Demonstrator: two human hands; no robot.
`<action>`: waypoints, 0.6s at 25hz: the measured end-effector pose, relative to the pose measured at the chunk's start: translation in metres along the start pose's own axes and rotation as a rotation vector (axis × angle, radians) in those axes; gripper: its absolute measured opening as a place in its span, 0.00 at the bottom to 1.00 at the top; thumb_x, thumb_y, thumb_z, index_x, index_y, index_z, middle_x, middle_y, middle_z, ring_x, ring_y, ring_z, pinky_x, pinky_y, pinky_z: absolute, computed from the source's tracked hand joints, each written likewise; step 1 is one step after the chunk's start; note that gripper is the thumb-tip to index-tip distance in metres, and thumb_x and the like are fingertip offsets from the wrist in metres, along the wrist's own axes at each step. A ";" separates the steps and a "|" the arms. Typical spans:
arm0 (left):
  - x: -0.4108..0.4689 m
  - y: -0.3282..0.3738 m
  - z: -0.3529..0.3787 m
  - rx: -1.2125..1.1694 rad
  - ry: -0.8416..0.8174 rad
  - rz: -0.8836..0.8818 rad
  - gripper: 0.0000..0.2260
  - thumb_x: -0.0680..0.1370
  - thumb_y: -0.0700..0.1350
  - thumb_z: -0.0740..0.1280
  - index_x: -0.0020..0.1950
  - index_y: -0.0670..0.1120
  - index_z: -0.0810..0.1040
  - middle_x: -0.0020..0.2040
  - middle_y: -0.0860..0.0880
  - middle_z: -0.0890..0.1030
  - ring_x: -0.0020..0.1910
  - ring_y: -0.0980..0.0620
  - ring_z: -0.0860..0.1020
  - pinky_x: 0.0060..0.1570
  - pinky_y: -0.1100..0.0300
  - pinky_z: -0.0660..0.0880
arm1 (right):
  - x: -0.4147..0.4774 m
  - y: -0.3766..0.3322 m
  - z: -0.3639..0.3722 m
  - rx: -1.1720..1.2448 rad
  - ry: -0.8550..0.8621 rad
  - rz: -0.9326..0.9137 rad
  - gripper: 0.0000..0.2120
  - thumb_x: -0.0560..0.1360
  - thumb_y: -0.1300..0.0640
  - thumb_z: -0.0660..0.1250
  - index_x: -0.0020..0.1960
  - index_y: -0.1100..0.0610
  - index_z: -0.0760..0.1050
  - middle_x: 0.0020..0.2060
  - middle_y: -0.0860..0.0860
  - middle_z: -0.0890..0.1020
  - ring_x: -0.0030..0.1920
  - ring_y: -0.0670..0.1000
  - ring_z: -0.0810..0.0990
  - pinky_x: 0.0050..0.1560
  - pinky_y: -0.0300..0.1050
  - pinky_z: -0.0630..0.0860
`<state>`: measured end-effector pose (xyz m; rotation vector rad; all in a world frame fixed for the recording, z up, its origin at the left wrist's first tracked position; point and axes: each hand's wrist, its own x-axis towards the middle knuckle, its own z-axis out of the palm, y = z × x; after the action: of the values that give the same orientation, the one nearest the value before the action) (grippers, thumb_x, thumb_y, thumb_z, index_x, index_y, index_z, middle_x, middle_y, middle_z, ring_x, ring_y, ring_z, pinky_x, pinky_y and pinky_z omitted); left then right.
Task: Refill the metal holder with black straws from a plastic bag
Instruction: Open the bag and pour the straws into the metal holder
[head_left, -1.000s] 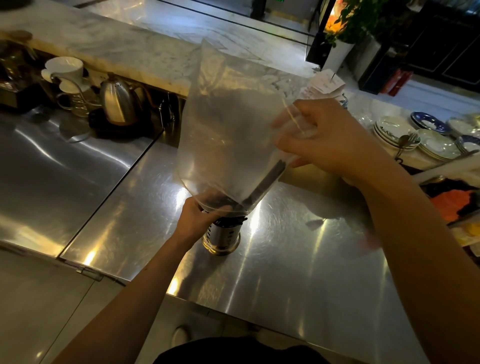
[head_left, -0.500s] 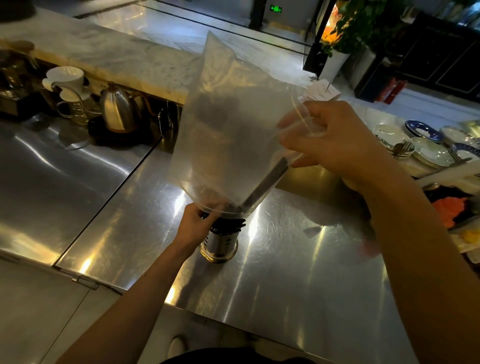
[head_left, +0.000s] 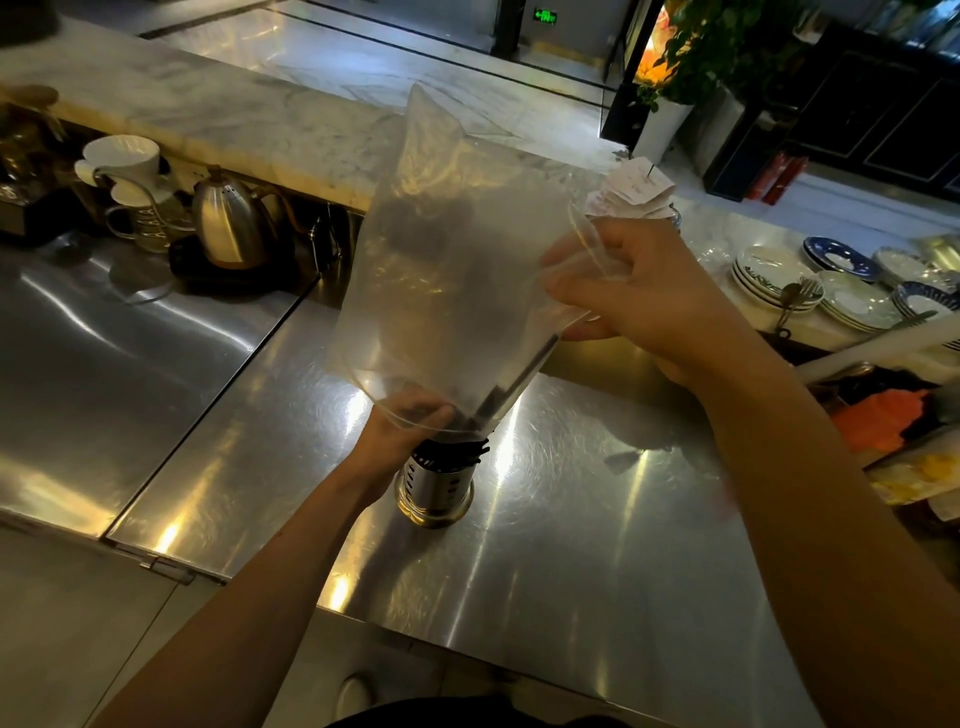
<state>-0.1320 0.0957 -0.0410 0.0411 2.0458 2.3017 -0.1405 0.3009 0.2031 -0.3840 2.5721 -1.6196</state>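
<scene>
A perforated metal holder (head_left: 435, 488) stands on the steel counter, with black straws (head_left: 470, 448) packed in its top. A clear plastic bag (head_left: 447, 270) is held upside down above it, its mouth over the holder. One black straw (head_left: 519, 374) lies slanted along the bag's right edge. My left hand (head_left: 405, 431) grips the bag's mouth at the holder's rim. My right hand (head_left: 639, 296) pinches the bag's upper right edge, holding it up.
A steel kettle (head_left: 228, 228) and white cups (head_left: 124, 161) stand at the back left. Stacked plates (head_left: 779, 280) with cutlery sit at the right, and a receipt spike (head_left: 636, 189) behind the bag. The steel counter (head_left: 597, 545) has a seam at the left.
The bag has been lifted slightly higher above the holder, and my right hand has risen with it. My left hand stays at the bag's mouth.
</scene>
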 end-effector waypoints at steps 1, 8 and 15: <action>0.001 0.000 0.000 0.004 -0.011 0.001 0.10 0.73 0.46 0.72 0.50 0.42 0.84 0.52 0.40 0.83 0.52 0.46 0.82 0.52 0.60 0.77 | 0.001 -0.002 -0.001 0.003 0.006 -0.004 0.08 0.74 0.63 0.72 0.52 0.57 0.80 0.43 0.49 0.84 0.42 0.47 0.86 0.37 0.39 0.81; 0.000 -0.007 -0.006 0.017 0.064 0.027 0.12 0.75 0.46 0.70 0.55 0.43 0.83 0.53 0.46 0.84 0.56 0.48 0.81 0.54 0.57 0.76 | 0.006 -0.003 -0.001 -0.019 -0.029 -0.010 0.08 0.74 0.64 0.71 0.53 0.58 0.80 0.43 0.48 0.84 0.43 0.46 0.86 0.37 0.39 0.81; -0.003 -0.008 -0.008 0.022 0.092 0.053 0.10 0.76 0.36 0.70 0.56 0.38 0.82 0.52 0.45 0.85 0.54 0.49 0.83 0.55 0.57 0.79 | 0.007 -0.017 -0.009 -0.048 -0.006 -0.072 0.08 0.74 0.61 0.72 0.53 0.56 0.80 0.46 0.47 0.83 0.44 0.43 0.85 0.36 0.37 0.81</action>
<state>-0.1295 0.0884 -0.0501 -0.0090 2.1390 2.3543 -0.1462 0.3004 0.2229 -0.4892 2.6264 -1.5783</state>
